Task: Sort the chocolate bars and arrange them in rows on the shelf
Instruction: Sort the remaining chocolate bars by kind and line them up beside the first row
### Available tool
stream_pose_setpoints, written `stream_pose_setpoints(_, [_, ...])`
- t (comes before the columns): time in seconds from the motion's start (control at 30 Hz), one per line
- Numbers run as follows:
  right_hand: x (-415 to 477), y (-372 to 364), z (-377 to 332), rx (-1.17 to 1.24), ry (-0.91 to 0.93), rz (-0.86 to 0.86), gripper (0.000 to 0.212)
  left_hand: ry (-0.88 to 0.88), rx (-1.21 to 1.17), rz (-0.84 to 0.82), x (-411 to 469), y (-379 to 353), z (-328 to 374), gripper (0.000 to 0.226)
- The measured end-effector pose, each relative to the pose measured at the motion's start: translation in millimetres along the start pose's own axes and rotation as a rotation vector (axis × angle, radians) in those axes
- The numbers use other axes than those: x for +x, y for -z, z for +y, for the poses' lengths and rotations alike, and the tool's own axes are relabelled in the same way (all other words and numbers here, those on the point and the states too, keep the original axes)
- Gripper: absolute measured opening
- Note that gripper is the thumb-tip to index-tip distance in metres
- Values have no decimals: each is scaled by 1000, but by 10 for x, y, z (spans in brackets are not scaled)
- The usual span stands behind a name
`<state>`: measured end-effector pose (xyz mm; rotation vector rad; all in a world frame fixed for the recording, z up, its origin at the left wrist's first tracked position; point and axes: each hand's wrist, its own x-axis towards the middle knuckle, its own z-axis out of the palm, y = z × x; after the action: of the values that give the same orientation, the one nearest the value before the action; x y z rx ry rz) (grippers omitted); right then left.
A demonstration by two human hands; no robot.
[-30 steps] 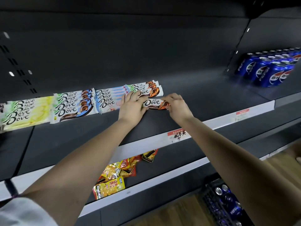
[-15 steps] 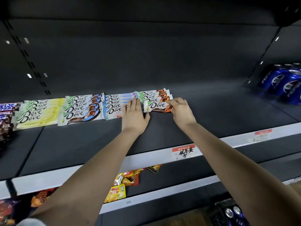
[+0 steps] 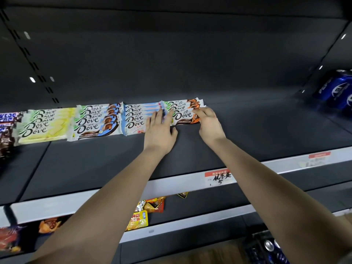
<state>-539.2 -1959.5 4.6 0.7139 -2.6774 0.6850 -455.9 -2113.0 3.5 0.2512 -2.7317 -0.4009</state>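
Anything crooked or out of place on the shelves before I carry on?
Mostly tidy, but the row of orange-ended Dove chocolate bars stops short of the front line of the light-blue Dove bars beside it. On the lower shelf, yellow and orange snack packets lie in a loose heap.

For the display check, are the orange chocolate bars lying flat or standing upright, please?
Lying flat: the orange chocolate bars lie face up, overlapping, on the shelf.

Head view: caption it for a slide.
Left hand and right hand bracket the orange Dove bars ending the row on the shelf.
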Motion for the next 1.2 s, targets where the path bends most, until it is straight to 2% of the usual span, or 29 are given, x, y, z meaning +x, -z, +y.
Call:
stream_pose_setpoints(0.1, [9, -17, 4, -3, 0, 9, 59, -31, 13, 9, 4, -26, -20, 49])
stream_pose_setpoints(0.27, [-10, 3, 15, -40, -49, 87, 36, -27, 12, 11, 3, -44, -25, 48])
stream_pose_setpoints(0.67, [-56, 50, -42, 38, -68, 60, 31, -24, 11, 20, -4, -29, -18, 49])
stream_pose_setpoints(1.07, [-50, 41, -77, -115, -27, 117, 29, -15, -14, 31, 18, -54, -29, 52])
stream_pose_setpoints(1.2, [-61, 51, -116, -224, 71, 142, 29, 12, -84, 4, 23, -8, -18, 57])
